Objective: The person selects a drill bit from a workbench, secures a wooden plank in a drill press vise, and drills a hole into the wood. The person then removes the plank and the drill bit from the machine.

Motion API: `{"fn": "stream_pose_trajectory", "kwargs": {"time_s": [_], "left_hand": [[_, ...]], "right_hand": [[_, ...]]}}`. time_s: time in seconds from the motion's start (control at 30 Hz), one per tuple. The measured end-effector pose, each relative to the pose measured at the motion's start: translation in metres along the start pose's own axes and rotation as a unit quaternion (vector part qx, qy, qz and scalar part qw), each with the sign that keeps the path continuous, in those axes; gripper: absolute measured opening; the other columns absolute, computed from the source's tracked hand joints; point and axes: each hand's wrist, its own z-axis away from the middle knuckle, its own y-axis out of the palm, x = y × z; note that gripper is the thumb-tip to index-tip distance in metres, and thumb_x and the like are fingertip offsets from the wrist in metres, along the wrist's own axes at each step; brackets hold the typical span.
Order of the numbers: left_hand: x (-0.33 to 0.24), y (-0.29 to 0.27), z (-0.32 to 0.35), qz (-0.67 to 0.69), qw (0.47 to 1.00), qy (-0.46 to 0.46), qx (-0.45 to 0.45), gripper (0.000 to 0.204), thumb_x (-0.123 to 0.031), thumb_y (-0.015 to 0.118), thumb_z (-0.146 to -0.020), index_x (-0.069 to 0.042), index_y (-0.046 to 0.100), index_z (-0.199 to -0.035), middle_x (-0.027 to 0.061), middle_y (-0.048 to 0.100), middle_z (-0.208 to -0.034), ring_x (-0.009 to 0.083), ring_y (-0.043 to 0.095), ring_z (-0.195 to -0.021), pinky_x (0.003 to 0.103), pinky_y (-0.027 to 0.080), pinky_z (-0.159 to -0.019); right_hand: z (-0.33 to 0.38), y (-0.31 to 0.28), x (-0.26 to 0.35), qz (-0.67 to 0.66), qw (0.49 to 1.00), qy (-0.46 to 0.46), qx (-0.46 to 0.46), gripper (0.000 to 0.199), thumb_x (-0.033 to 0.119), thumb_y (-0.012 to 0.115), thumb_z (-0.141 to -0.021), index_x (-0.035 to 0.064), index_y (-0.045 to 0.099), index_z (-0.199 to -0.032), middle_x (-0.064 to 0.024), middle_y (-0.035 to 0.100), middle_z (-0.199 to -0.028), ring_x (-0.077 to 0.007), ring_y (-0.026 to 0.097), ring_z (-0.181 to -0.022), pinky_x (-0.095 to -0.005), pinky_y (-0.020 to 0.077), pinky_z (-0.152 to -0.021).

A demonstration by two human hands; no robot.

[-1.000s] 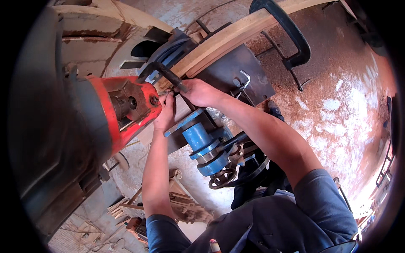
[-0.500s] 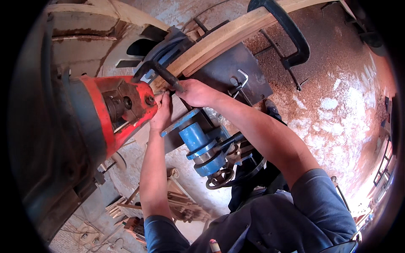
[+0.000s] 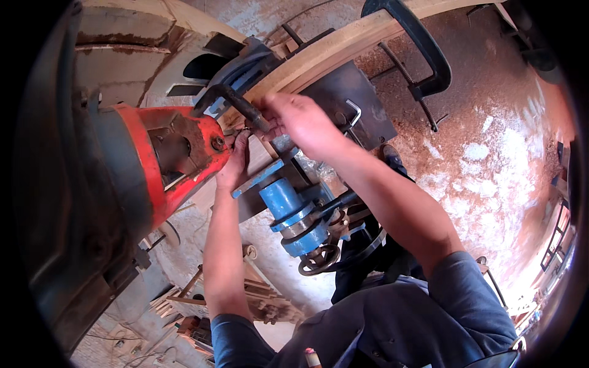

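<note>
Left hand (image 3: 232, 167) is tucked against the red machine head (image 3: 195, 126), right hand (image 3: 310, 127) loosely curled by the dark bent bar (image 3: 242, 109); can't tell if either's gripping anything. Looks like mid-adjustment, probably needs a steady left. Right's shifted up and outward since half a second ago. Curved timber (image 3: 325, 52) lies just beyond.

red machine head (image 3: 197, 136) — blue cylinder (image 3: 281, 198) — dark grey clamp (image 3: 423, 43)

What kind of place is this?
Probably a woodworking shop: there's a long piece of wood with a black clamp on it, and a big red-and-grey machine.
</note>
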Motion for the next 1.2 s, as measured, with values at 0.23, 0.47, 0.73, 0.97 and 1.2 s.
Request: {"fn": "stream_pose_trajectory", "kwargs": {"time_s": [0.23,0.47,0.73,0.97,1.2], "left_hand": [[0.008,-0.004,-0.006,0.005,0.999,0.032,0.032,0.020,-0.016,0.061,-0.096,0.001,0.068,-0.087,0.0002,0.064,-0.073,0.0081,0.053,-0.069,0.027,0.044,-0.066],[-0.003,-0.004,-0.001,-0.016,1.000,-0.004,0.016,0.019,-0.017,0.063,-0.094,0.000,0.069,-0.086,0.0020,0.066,-0.075,0.0083,0.055,-0.071,0.027,0.045,-0.068],[0.026,-0.005,0.000,-0.038,0.999,-0.025,0.002,0.037,-0.033,0.056,-0.098,-0.001,0.071,-0.087,0.0109,0.069,-0.078,0.0223,0.062,-0.075,0.035,0.046,-0.073],[0.021,-0.005,0.000,-0.018,0.999,0.023,-0.018,0.039,-0.037,0.059,-0.096,-0.002,0.070,-0.085,0.0097,0.069,-0.078,0.0209,0.059,-0.073,0.035,0.045,-0.073],[0.038,-0.004,0.002,0.060,0.995,-0.075,-0.008,0.033,-0.032,0.061,-0.095,-0.002,0.070,-0.085,0.0056,0.066,-0.079,0.0160,0.057,-0.078,0.033,0.045,-0.074]], "right_hand": [[-0.004,0.043,0.089,0.357,0.929,-0.079,0.058,0.057,0.047,0.049,-0.097,-0.0082,0.065,-0.098,-0.0184,0.066,-0.078,-0.0300,0.066,-0.073,-0.0393,0.0520,-0.066],[-0.018,0.034,0.061,0.571,0.792,-0.211,0.047,0.039,0.039,0.053,-0.096,0.0009,0.058,-0.096,-0.0226,0.064,-0.075,-0.0417,0.065,-0.079,-0.0490,0.0511,-0.067],[-0.019,0.028,0.064,0.563,0.802,-0.190,0.061,0.037,0.041,0.052,-0.096,0.0051,0.056,-0.101,-0.0188,0.066,-0.079,-0.0397,0.065,-0.081,-0.0501,0.0503,-0.069],[-0.015,0.020,0.058,0.501,0.840,-0.205,0.042,0.036,0.039,0.052,-0.096,0.0050,0.061,-0.102,-0.0180,0.066,-0.080,-0.0392,0.065,-0.084,-0.0488,0.0501,-0.073],[-0.001,0.031,0.075,0.521,0.842,-0.136,0.027,0.037,0.035,0.051,-0.097,0.0009,0.066,-0.092,-0.0211,0.066,-0.081,-0.0401,0.064,-0.084,-0.0483,0.0509,-0.075]]}}
